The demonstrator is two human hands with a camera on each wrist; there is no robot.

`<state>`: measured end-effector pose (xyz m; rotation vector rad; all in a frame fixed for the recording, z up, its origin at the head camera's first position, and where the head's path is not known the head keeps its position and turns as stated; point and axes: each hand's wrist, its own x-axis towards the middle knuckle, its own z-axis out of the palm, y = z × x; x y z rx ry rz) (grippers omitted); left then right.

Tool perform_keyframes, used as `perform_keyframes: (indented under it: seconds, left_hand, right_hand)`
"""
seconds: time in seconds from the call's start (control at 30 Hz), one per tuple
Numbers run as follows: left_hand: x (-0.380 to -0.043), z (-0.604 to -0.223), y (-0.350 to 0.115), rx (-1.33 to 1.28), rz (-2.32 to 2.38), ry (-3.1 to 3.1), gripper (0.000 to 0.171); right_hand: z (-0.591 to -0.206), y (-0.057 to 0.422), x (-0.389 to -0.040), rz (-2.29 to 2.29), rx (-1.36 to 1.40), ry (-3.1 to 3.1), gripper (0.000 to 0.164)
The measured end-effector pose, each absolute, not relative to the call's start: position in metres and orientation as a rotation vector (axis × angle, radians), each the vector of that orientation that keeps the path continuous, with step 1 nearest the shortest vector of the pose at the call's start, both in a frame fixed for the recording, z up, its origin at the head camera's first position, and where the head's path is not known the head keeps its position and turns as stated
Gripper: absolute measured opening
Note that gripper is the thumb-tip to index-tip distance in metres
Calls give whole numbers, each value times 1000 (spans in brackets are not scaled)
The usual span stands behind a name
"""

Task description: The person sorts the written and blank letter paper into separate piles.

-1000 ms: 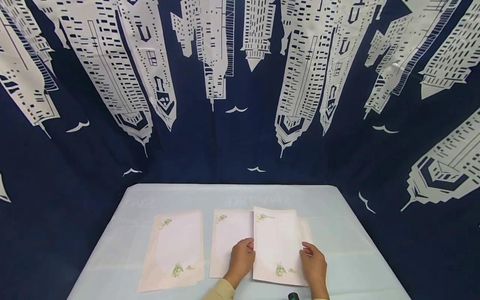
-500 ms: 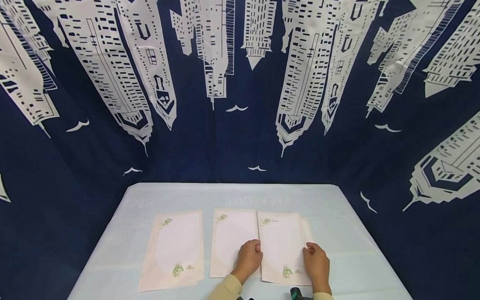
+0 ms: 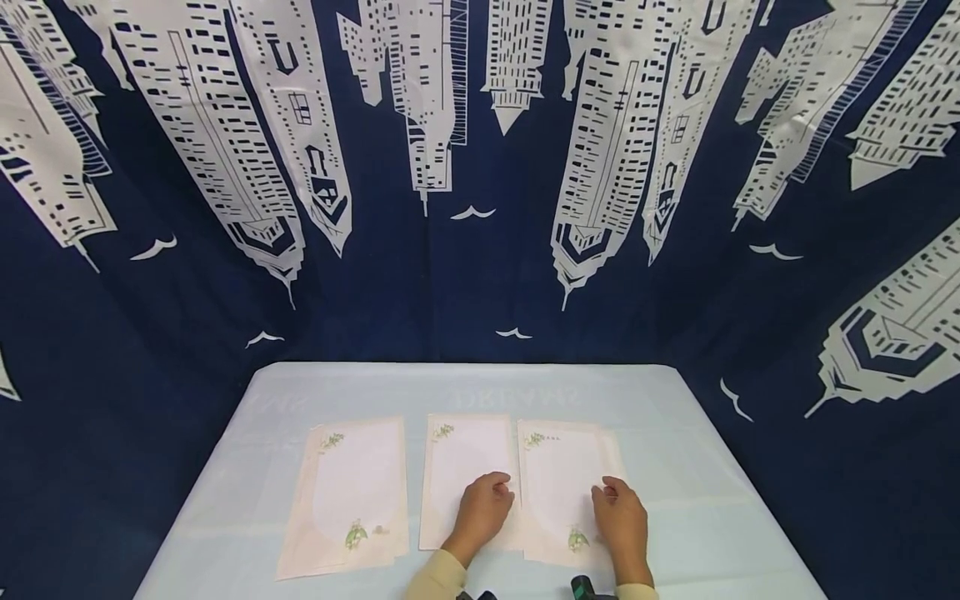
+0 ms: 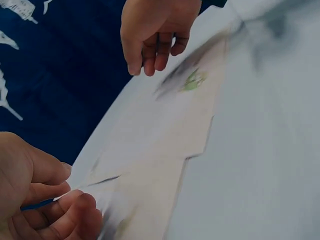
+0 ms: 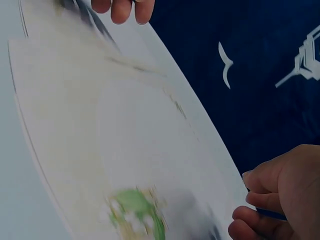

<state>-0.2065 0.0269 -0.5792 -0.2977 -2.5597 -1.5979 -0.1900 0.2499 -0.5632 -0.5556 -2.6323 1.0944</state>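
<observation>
Head view: left hand, right hand over paper sheets, fingers loosely curled.

Pale pink sheets carry green sprigs; navy cloth has white buildings.

A navy fabric curtain, printed with white upside-down skyscrapers and small white birds, hangs beyond a pale bluish-white table with faint lettering near its far edge.

The sheets are smooth, matt paper; the worktop looks smooth; the backdrop is lightly wrinkled, matt cloth.
</observation>
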Motion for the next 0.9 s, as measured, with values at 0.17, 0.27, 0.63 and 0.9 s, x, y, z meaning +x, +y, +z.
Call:
perform_keyframes:
  seconds: [0.17, 0.27, 0.63, 0.9]
  left_hand:
    - [-206, -573, -4, -222, -1499, -2516, 22]
    - [-205, -573, -26, -137, -1440, -2531, 24]
    - [-202, -575, -76, 101, -1326, -2624, 33]
    - [-200, -577, -84, 147, -1317, -2652, 38]
  right_hand:
    - [-563, 221, -196, 1148, -439, -2638, 33]
    - [-565, 202, -199, 1161, -395, -2669, 31]
    - [-572, 155, -207, 1186, -240, -2754, 32]
    - [-572, 138, -212, 1120, -162, -2825, 39]
